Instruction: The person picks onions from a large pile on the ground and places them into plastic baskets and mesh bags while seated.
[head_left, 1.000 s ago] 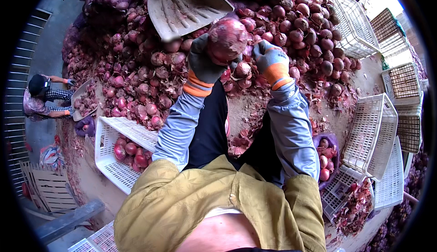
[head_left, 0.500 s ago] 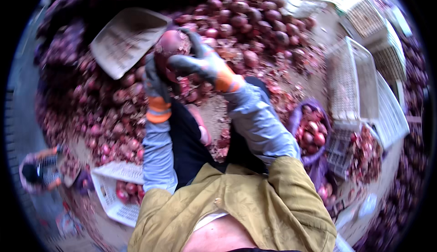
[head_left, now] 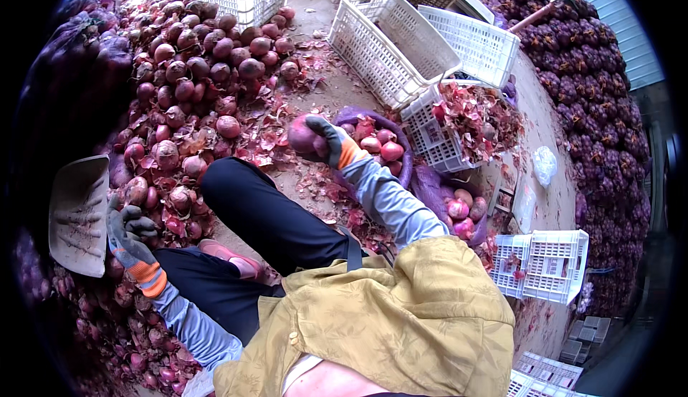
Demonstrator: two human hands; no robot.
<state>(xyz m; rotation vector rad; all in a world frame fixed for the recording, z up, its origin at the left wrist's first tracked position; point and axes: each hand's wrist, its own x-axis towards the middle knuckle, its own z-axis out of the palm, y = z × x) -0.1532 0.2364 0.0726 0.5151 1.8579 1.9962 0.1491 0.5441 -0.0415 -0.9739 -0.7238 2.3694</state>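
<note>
A large, rounded, purple-red onion [head_left: 302,135] was held in the right grip [head_left: 327,140], gloved in grey and orange, its fingers wrapped around the bulb's right side. Half a second earlier it had been held between both hands above the onion pile [head_left: 198,67]; now it was seen at the left edge of a purple mesh bag [head_left: 407,153] filled with onions. The left grip [head_left: 130,233], in a matching glove, had been drawn away, its fingers loosely spread and bent beside a pale, ribbed plastic scoop [head_left: 79,218]. Open room was left on the peel-strewn floor [head_left: 315,21] between pile and slatted white plastic crate [head_left: 358,49]. The near-round onion's long axis could not be told.
</note>
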